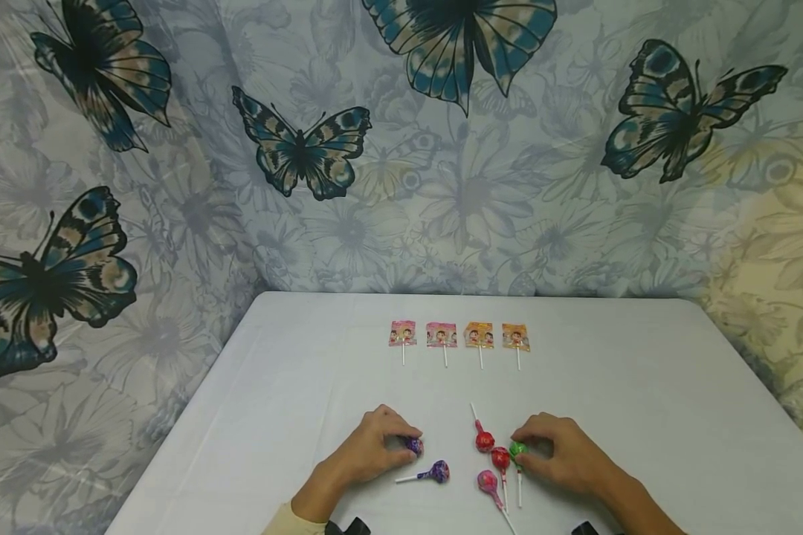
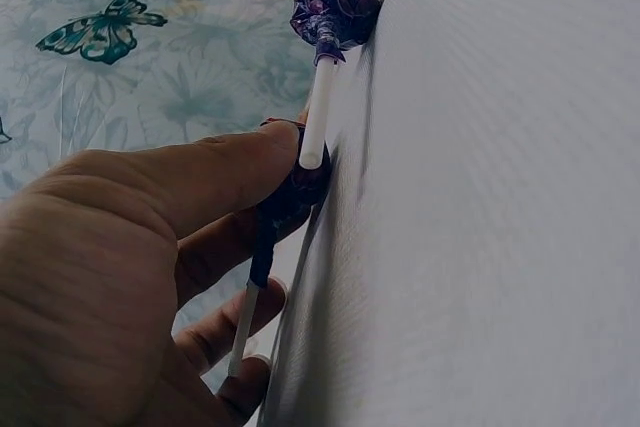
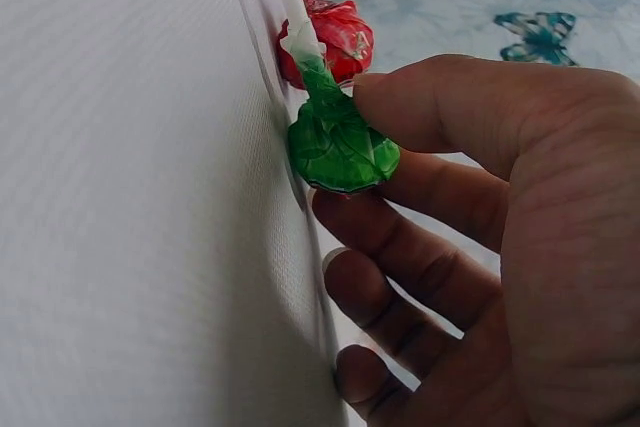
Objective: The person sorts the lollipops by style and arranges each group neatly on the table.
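Observation:
My left hand (image 1: 373, 447) pinches the head of a purple-wrapped lollipop (image 1: 414, 446) low over the table, its white stick (image 2: 243, 332) running back under the palm. A second purple lollipop (image 1: 439, 471) lies just nearer, stick pointing left. Between thumb and fingers my right hand (image 1: 569, 455) holds a green lollipop (image 1: 517, 449) by its head; its stick points toward me. Left of it lie two red lollipops, one (image 1: 485, 441) with its stick pointing away, the other (image 1: 500, 458) right beside the green one. A pink lollipop (image 1: 488, 481) lies nearer, stick slanting toward me.
Farther back on the white table (image 1: 294, 357) is a row of flat-packed lollipops, two in pink wrappers (image 1: 441, 335) and two in orange wrappers (image 1: 479, 335), sticks toward me. A butterfly-print cloth (image 1: 475, 186) hangs behind the table's far edge and along the sides.

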A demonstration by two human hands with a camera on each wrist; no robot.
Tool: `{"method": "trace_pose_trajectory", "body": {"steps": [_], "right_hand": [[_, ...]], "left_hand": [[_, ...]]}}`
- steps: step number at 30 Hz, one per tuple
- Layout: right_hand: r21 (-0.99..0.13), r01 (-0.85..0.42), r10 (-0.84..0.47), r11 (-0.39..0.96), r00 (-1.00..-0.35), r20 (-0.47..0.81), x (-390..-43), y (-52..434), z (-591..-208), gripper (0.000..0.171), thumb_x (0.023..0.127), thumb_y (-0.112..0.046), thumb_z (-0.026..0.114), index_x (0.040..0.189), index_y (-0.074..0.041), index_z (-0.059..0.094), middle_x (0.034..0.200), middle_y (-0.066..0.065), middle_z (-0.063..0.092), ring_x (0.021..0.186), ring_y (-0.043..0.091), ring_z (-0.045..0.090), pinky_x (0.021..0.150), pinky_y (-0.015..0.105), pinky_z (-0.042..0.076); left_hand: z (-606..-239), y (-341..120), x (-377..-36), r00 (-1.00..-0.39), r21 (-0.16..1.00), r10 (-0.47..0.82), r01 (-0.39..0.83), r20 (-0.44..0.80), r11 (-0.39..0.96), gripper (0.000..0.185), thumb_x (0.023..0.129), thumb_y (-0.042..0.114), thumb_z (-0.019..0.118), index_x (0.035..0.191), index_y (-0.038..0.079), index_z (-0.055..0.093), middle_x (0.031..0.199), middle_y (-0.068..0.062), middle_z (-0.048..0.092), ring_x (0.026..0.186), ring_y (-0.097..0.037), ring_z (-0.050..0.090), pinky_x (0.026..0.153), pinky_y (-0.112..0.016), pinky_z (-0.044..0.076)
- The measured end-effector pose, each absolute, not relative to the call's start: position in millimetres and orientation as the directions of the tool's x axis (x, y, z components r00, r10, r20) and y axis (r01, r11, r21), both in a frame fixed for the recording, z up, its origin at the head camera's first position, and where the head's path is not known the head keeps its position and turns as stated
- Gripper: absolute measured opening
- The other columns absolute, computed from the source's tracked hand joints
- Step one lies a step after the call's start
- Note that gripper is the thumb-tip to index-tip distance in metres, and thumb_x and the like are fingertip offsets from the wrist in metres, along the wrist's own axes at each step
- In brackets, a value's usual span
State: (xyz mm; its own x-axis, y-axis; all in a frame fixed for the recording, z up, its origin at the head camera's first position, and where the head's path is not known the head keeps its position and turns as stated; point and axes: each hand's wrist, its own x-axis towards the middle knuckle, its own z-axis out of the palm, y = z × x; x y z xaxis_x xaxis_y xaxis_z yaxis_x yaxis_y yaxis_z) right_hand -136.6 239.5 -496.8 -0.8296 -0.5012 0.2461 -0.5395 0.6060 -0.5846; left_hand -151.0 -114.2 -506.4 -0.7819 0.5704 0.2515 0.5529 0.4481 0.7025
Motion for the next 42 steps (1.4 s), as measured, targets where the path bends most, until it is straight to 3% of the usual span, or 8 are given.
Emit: {"method": "trace_pose_trajectory", "body": {"steps": [13,20,28,32,42], "right_hand": [[-0.596,-0.518,-0.515,0.614,-0.835,0.196,-137.3,239.5,-495.5,0.019,0.079,-0.019,0.079,0.096,-0.025,0.072,0.093,-0.021,0.060,0.084,0.004,0.055,0.076,0.032,0.051],[-0.611,-0.518,-0.523,0.599,-0.831,0.191,-137.6,238.9,-495.2,0.019,0.081,-0.020,0.078,0.098,-0.025,0.071,0.095,-0.020,0.061,0.085,0.004,0.055,0.078,0.032,0.051],[-0.596,-0.517,-0.516,0.614,-0.835,0.193,-136.5,238.4,-495.2,0.020,0.080,-0.018,0.078,0.097,-0.025,0.072,0.095,-0.021,0.061,0.087,0.004,0.056,0.079,0.034,0.051],[-0.595,-0.513,-0.511,0.618,-0.838,0.192,-136.1,238.6,-495.1,0.019,0.080,-0.019,0.078,0.097,-0.025,0.072,0.095,-0.021,0.061,0.087,0.004,0.057,0.080,0.035,0.051],[-0.596,-0.518,-0.514,0.613,-0.835,0.197,-136.7,237.6,-493.9,0.020,0.080,-0.019,0.079,0.097,-0.025,0.072,0.095,-0.021,0.061,0.086,0.006,0.057,0.079,0.035,0.051]], "left_hand": [[-502.4,-111.4,-149.5,-0.768,0.600,0.559,0.616,0.313,0.510,0.025,0.077,0.015,0.081,0.102,0.014,0.076,0.095,0.015,0.067,0.093,-0.005,0.050,0.086,-0.036,0.039],[-500.3,-114.3,-151.9,-0.866,0.663,0.389,0.493,0.315,0.563,0.023,0.079,0.017,0.081,0.100,0.012,0.076,0.091,0.009,0.060,0.087,-0.009,0.055,0.078,-0.029,0.048],[-497.7,-119.3,-159.3,-0.942,0.755,0.225,0.334,0.249,0.565,0.026,0.083,0.026,0.078,0.104,0.013,0.074,0.089,0.010,0.062,0.083,-0.015,0.057,0.071,-0.031,0.045],[-495.8,-120.2,-164.8,-0.944,0.768,0.204,0.329,0.259,0.550,0.031,0.085,0.024,0.075,0.112,0.007,0.072,0.087,0.009,0.066,0.079,-0.016,0.056,0.068,-0.030,0.045],[-491.1,-122.5,-178.3,-0.923,0.762,0.204,0.385,0.327,0.521,0.021,0.092,0.012,0.067,0.111,0.005,0.073,0.091,0.006,0.070,0.081,-0.013,0.059,0.073,-0.034,0.049]]}}
